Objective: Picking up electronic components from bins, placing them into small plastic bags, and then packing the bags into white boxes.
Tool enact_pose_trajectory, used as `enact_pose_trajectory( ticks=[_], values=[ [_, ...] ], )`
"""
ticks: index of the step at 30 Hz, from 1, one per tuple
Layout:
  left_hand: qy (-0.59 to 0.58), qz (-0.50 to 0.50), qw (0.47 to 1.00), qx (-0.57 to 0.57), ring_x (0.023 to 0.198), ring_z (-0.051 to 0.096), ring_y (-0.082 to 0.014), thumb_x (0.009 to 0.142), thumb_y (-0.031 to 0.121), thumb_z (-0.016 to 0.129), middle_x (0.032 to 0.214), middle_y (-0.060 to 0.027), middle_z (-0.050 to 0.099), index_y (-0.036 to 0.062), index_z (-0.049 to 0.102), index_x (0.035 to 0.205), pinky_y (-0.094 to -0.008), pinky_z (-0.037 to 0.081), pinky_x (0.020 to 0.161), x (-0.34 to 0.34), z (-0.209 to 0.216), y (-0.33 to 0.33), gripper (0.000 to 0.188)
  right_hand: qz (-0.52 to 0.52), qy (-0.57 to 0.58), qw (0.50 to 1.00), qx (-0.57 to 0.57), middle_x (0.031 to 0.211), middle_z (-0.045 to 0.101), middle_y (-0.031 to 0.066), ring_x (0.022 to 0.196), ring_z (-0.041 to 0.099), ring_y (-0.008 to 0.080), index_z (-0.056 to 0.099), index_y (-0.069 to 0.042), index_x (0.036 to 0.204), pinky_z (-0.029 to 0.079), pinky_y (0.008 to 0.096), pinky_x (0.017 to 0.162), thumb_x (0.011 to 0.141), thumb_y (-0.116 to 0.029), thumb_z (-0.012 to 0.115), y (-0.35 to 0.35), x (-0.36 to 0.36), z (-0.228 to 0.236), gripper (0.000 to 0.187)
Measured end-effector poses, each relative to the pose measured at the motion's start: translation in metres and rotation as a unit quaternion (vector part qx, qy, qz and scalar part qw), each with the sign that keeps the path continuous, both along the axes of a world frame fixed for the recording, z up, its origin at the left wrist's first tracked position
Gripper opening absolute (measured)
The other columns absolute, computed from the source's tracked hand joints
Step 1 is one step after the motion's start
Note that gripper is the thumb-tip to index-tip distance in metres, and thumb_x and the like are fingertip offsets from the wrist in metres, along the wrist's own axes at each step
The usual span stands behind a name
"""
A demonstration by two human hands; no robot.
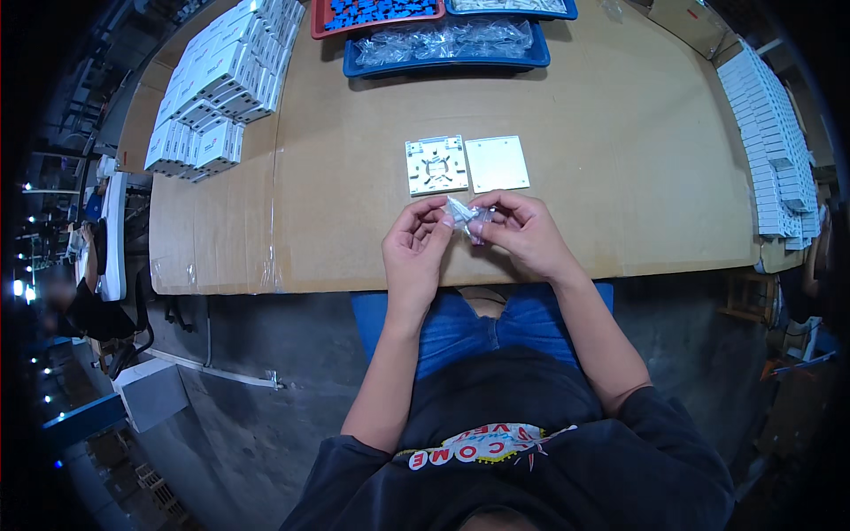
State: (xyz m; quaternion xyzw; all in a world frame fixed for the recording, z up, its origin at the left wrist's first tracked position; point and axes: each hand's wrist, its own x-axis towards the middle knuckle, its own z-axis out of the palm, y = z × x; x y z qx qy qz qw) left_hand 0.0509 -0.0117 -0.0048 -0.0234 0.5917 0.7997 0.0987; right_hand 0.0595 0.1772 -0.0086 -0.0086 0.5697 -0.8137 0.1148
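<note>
Between my two hands is a small clear plastic bag with white pieces inside. My left hand pinches its left side between thumb and fingers. With thumb and forefinger, my right hand grips the bag's right side. Just beyond my fingers lies an open white plastic box base, its moulded inside with a round centre facing up. Close to its right lies a flat white cover plate. The exact shape of the pieces in the bag is too small to tell.
At the far edge stand a blue tray of clear plastic bags, a red tray of blue parts and another blue tray. White boxes are stacked at left, more white boxes at right. A person sits far left.
</note>
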Motion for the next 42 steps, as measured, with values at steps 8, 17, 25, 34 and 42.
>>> enact_pose_trajectory(
  ticks=[8, 17, 25, 34, 42],
  values=[
    [0.031, -0.036, 0.998, 0.034, 0.1, 0.061, -0.0078, 0.096, -0.006, 0.064, 0.113, -0.0045, 0.061, 0.0016, 0.06, 0.133, -0.0224, 0.051, 0.091, 0.0, 0.0, -0.001, 0.038, -0.013, -0.018, 0.999, -0.031, 0.101, 0.069, 0.0066, 0.086, 0.068, 0.0128, 0.063, 0.003, 0.117, 0.059, 0.0269, 0.078, 0.096, 0.005, 0.066, -0.003, -0.002, 0.003, 0.021],
    [-0.008, -0.054, 0.998, 0.034, 0.103, 0.063, -0.0093, 0.096, -0.005, 0.065, 0.111, -0.0057, 0.062, -0.0001, 0.059, 0.13, -0.0244, 0.053, 0.092, 0.0, 0.006, 0.0, 0.035, -0.023, -0.034, 0.999, -0.023, 0.098, 0.07, 0.0066, 0.085, 0.068, 0.0113, 0.064, 0.002, 0.116, 0.058, 0.0255, 0.075, 0.099, 0.003, 0.066, -0.005, 0.001, -0.003, 0.018],
    [-0.014, -0.009, 0.998, 0.065, 0.098, 0.065, -0.0111, 0.099, -0.001, 0.063, 0.108, -0.0059, 0.064, -0.0002, 0.058, 0.13, -0.0271, 0.054, 0.091, 0.0, -0.008, 0.0, 0.031, -0.004, -0.044, 0.998, -0.041, 0.095, 0.066, 0.005, 0.086, 0.07, 0.0125, 0.059, 0.001, 0.129, 0.059, 0.026, 0.074, 0.097, 0.003, 0.069, -0.003, -0.002, 0.005, 0.033],
    [0.027, -0.011, 0.999, -0.03, 0.099, 0.064, -0.0117, 0.102, 0.003, 0.062, 0.11, -0.0077, 0.066, -0.0003, 0.057, 0.128, -0.0278, 0.055, 0.089, 0.002, -0.007, -0.003, 0.027, 0.003, -0.039, 0.999, -0.021, 0.083, 0.066, 0.003, 0.077, 0.069, 0.0116, 0.057, 0.0, 0.13, 0.059, 0.0262, 0.068, 0.095, 0.003, 0.072, 0.001, -0.004, 0.008, 0.039],
    [-0.006, -0.036, 0.999, 0.035, 0.102, 0.064, -0.0129, 0.1, 0.001, 0.062, 0.111, -0.008, 0.066, 0.0045, 0.051, 0.137, -0.0279, 0.055, 0.087, 0.002, -0.004, 0.005, 0.038, -0.01, -0.037, 0.999, -0.023, 0.086, 0.068, 0.0045, 0.08, 0.07, 0.0117, 0.055, -0.001, 0.132, 0.059, 0.026, 0.071, 0.095, 0.003, 0.072, 0.002, -0.003, 0.005, 0.041]
  ],
)
